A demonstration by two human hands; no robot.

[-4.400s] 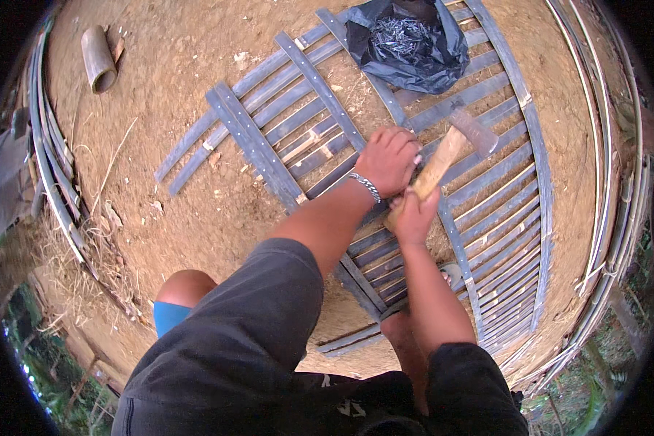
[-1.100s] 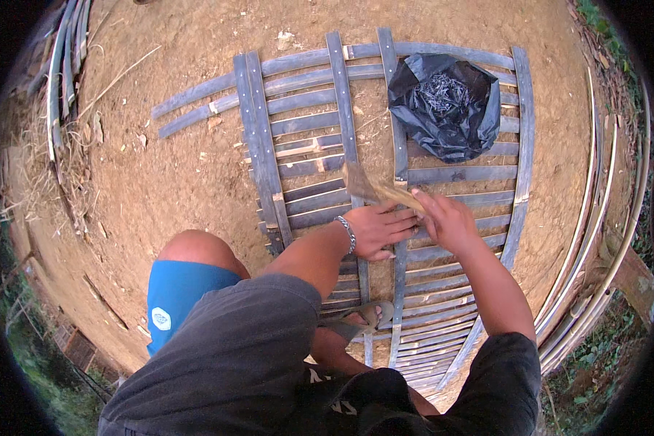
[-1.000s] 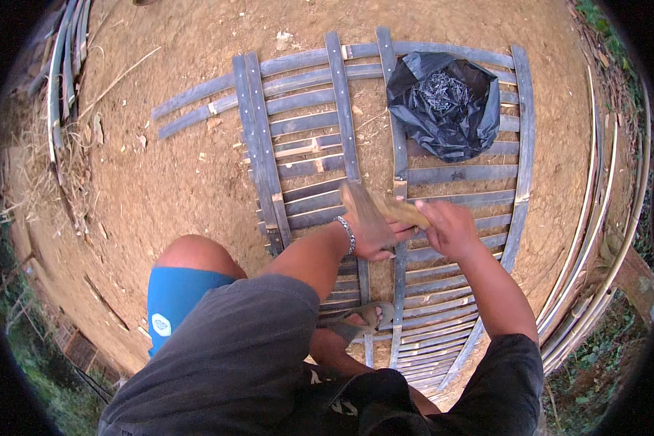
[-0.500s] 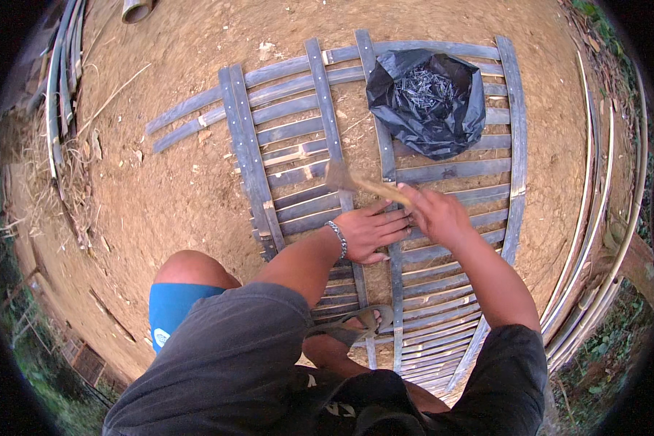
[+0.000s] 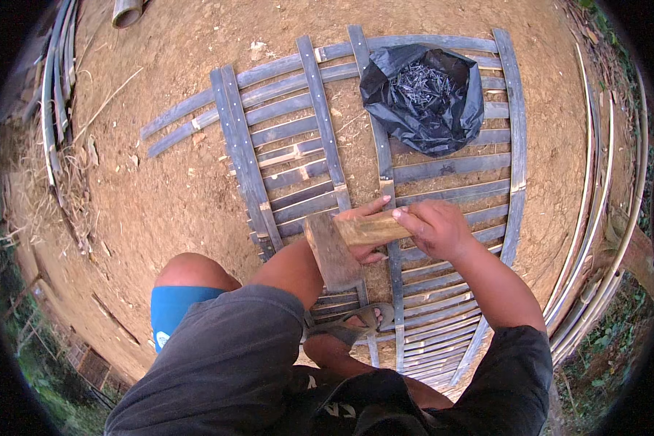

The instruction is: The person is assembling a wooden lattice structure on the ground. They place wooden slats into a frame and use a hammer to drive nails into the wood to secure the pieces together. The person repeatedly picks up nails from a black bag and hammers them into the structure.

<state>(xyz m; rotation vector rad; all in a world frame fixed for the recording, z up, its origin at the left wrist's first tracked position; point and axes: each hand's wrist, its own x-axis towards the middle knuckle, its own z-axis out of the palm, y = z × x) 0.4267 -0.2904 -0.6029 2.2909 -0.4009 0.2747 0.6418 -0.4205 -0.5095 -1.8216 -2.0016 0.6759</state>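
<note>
I squat over a grey bamboo-slat lattice panel lying on bare dirt. My right hand grips the wooden handle of a hammer. The hammer's blocky head hangs to the left, above the slats and over my left wrist. My left hand rests on a slat under the handle and is mostly hidden by it; only fingertips show, and I cannot see whether it pinches anything. An open black plastic bag full of nails sits on the panel's far right part.
Long bamboo strips are stacked along the right and more strips lie at the left beside dry grass. A bamboo tube lies at the top left. My sandalled foot stands on the panel's near slats.
The hammer head has swung down and left, now covering my left hand. Both hands stay at the same slat crossing; the view has shifted slightly.
</note>
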